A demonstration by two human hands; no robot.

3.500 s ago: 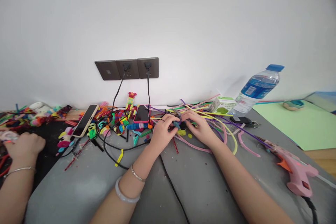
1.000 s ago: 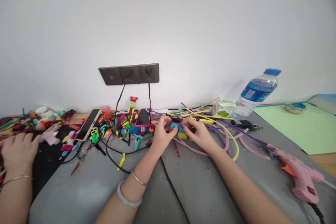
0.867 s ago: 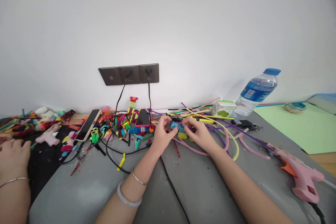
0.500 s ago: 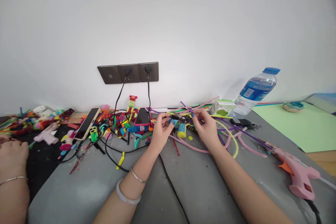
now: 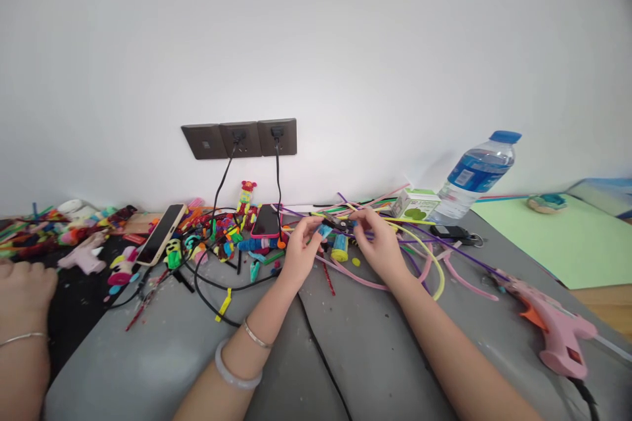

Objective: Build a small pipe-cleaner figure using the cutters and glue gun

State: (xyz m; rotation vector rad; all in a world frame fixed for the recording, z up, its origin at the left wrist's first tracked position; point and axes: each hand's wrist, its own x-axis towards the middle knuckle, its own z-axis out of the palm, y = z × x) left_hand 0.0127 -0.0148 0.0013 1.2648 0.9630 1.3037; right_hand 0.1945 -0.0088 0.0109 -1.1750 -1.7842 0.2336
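Note:
My left hand (image 5: 299, 251) is closed, pinching a small light-blue piece (image 5: 324, 231) between thumb and fingers. My right hand (image 5: 379, 243) is also closed, its fingertips together at the dark pliers (image 5: 340, 223); whether it grips them or a thin stem there is hidden. Between the hands stands a small blue and yellow fuzzy figure (image 5: 340, 248). Long purple, yellow and pink fuzzy stems (image 5: 437, 270) spread behind and beside my right hand.
A pink glue gun (image 5: 563, 335) lies at right. A water bottle (image 5: 476, 174) leans by a small box (image 5: 415, 204). Phones (image 5: 162, 235), black cables (image 5: 316, 335) and colourful fuzzy figures (image 5: 174, 254) crowd the left. Another person's hand (image 5: 24, 296) rests at the far left.
My right hand has moved slightly left and down, towards the pliers. The purple stem that stood at its fingers now shows mostly behind the hand. My left hand keeps its pinch.

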